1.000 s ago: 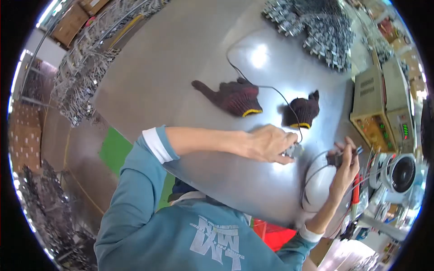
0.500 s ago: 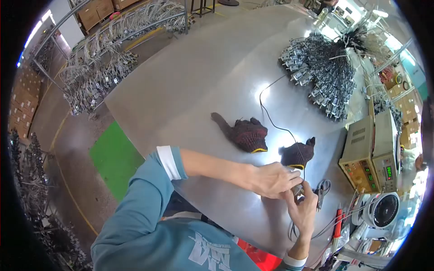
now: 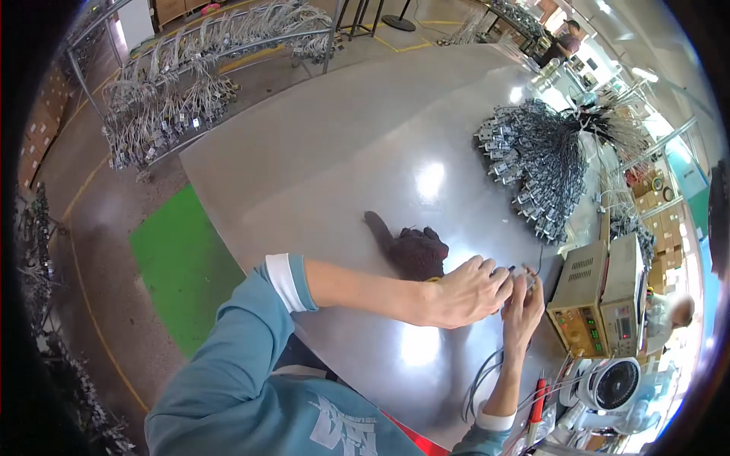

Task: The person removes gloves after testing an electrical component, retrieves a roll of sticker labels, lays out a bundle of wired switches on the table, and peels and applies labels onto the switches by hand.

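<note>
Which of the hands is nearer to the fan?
Right. The right hand is up and to the left of the fan in the picture, apart from it; the left hand is farther left, beyond the right one.

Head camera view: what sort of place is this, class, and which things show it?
Probably a factory workshop for cable assembly or testing: dark bundled cables with metal connectors lie on a large worktable, near electronic instruments with lit displays, and pale cables hang in rows beyond.
</note>
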Demonstrator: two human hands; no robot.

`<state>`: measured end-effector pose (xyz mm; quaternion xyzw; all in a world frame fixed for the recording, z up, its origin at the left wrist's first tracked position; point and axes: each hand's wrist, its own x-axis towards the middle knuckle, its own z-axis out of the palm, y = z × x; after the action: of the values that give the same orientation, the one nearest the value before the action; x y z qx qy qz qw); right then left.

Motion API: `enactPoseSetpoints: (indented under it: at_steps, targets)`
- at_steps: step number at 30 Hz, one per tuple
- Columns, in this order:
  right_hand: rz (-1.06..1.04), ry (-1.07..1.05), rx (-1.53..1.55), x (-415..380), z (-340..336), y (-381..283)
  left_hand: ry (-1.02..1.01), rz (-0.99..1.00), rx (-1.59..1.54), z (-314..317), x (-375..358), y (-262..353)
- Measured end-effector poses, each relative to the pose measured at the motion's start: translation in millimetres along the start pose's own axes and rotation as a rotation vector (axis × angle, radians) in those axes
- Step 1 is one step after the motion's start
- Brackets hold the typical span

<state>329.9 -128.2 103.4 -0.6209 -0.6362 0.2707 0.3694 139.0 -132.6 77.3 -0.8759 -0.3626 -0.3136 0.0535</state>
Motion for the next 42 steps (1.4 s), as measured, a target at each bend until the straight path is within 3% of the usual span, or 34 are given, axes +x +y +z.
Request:
enactPoseSetpoints:
  at_steps: [2,5,8,11,12,14,16,18,19,23,26,30,32,33,35,37,42]
  targets:
    - [-0.134,0.112,0.017,32.3,8.4,8.6,-0.069,0.016,-0.025,0.0,-1.8,3.4]
    - [-0.215,0.241,0.018,108.6,22.9,50.0,-0.018,0.035,-0.002,6.4,-6.6,4.9]
    - [-0.087,0.246,0.069,142.1,45.2,36.3,-0.011,0.056,0.019,10.8,-9.6,3.7]
    - [-0.173,0.194,-0.057,150.1,58.4,52.7,-0.124,0.044,0.030,10.9,-11.0,2.4]
    - [-0.179,0.201,-0.051,144.9,58.4,52.4,-0.121,0.050,0.038,11.0,-11.9,0.7]
    - [-0.423,-0.047,-0.319,126.0,58.0,50.3,-0.263,0.054,0.030,13.3,-14.1,-2.7]
    - [-0.251,-0.226,-0.191,89.2,59.6,28.6,-0.297,0.056,0.052,13.0,-13.4,-3.9]
    - [-0.284,-0.275,-0.258,50.0,59.0,3.5,-0.577,0.017,-0.014,14.2,-13.7,-5.8]
    - [-0.269,-0.330,-0.193,35.8,58.2,4.4,-0.594,-0.030,-0.009,16.7,-16.6,-5.0]
    - [-0.575,-0.201,-0.374,-9.8,50.9,3.8,-0.686,0.041,0.019,10.4,-26.8,-9.2]
    - [-0.630,-0.070,-0.759,-39.4,40.2,11.4,-0.636,0.086,-0.050,19.5,-33.0,-19.7]
    - [-0.459,-0.103,-0.797,-73.6,37.4,49.9,-0.621,0.038,-0.088,7.6,-48.0,-29.7]
    - [-0.630,-0.186,-0.686,-84.3,27.5,60.8,-0.488,0.166,-0.203,4.2,-72.9,-36.4]
    - [-0.655,-0.185,-0.686,-90.8,24.4,60.4,-0.502,0.158,-0.211,-6.6,-84.9,-38.1]
    - [-0.659,-0.216,-0.661,-98.5,19.3,58.9,-0.327,0.303,-0.268,-36.4,-111.6,-45.7]
    - [-0.703,-0.226,-0.609,-95.2,13.9,60.4,-0.328,0.292,-0.144,-65.4,-139.1,-61.1]
    - [-0.669,-0.245,-0.553,-86.4,20.6,50.6,-0.358,0.029,0.142,-150.2,-197.1,-125.9]
